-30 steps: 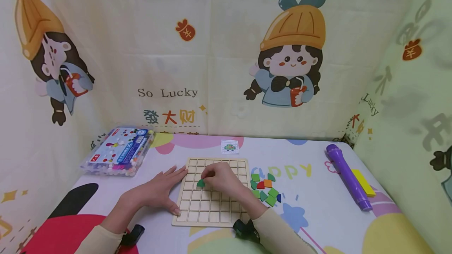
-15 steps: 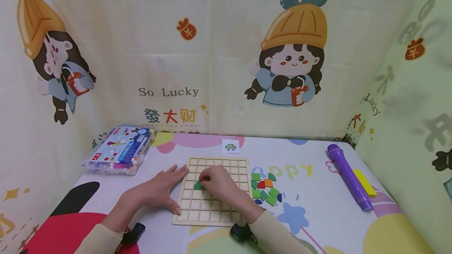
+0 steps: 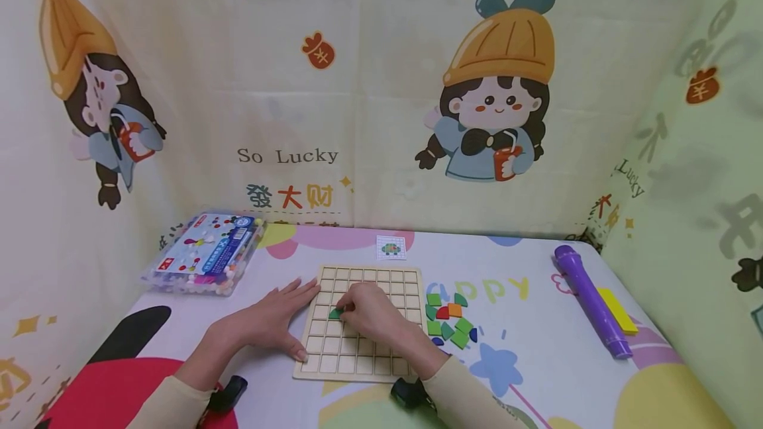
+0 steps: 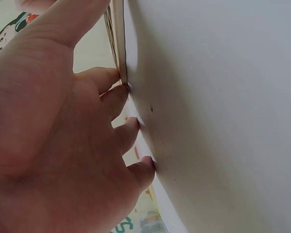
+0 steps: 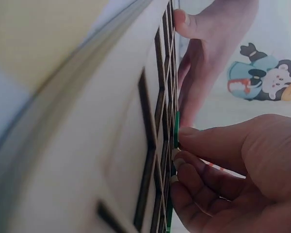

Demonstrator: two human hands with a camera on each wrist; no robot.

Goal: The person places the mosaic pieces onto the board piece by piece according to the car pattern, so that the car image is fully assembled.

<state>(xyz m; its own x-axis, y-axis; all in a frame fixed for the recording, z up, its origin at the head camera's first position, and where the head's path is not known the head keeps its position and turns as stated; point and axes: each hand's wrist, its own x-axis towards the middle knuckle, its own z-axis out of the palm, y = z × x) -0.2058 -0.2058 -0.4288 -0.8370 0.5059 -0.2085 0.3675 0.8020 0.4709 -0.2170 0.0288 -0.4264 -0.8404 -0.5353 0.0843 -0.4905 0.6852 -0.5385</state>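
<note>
Pinching a green piece (image 3: pixel 335 314) between thumb and finger of the right hand (image 3: pixel 374 312), against the grid board (image 3: pixel 328 364). Showing toward eight o'clock from those fingertips, too covered to reveal a long axis. Nearer the right hand than the left hand (image 3: pixel 271 314), spread at the board's nine-o'clock edge. Followed, past the board, by loose pieces (image 3: pixel 447 331) at three, a picture card (image 3: pixel 391 248) at twelve.

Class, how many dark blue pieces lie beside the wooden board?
2: one dark blue piece at the right edge of the loose pieces, another at their near edge by the right arm, which may hide more.
</note>
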